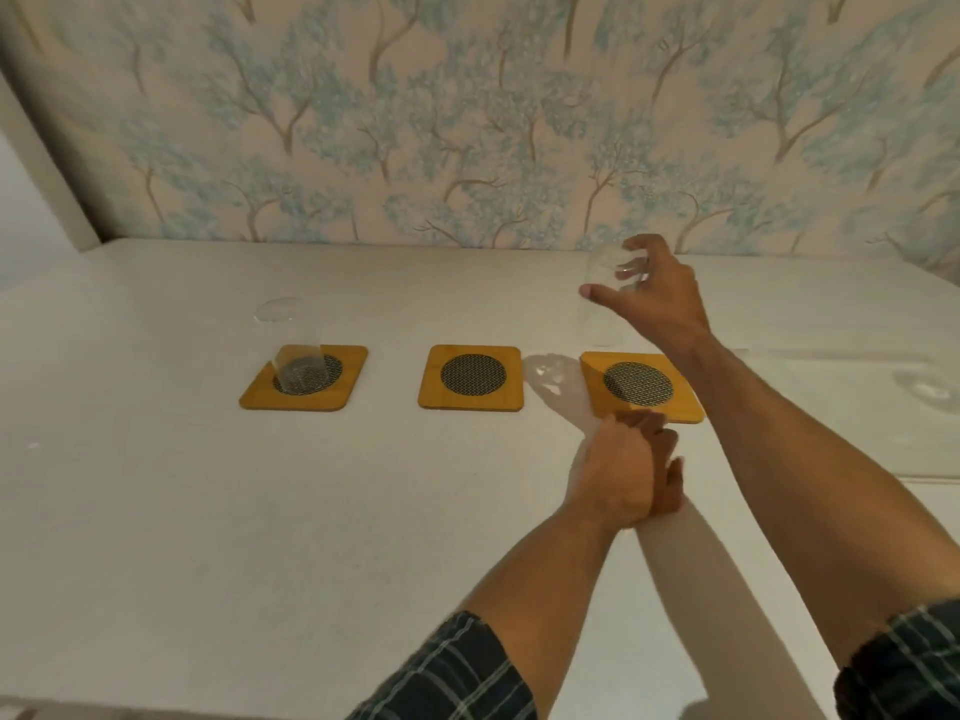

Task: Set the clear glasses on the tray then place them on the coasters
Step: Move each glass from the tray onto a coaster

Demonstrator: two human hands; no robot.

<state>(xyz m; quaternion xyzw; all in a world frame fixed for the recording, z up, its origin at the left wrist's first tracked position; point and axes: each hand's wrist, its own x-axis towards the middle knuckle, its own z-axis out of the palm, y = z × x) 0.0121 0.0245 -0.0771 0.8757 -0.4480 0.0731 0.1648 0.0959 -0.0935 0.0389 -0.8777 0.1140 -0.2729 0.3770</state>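
Note:
Three wooden coasters with dark mesh circles lie in a row on the white table. A clear glass (291,350) stands on the left coaster (304,377). The middle coaster (471,376) is bare. My right hand (647,298) grips a second clear glass (602,304) from its top, held in the air just behind the right coaster (641,388). My left hand (626,467) rests on the table at the front edge of the right coaster, fingers curled, holding nothing that I can see. A clear tray (924,389) sits faintly at the far right.
The white table (208,511) runs back to a wall with blue tree-patterned wallpaper (467,122). A white ledge or wall edge (47,189) stands at the back left. Plaid sleeves cover both upper forearms.

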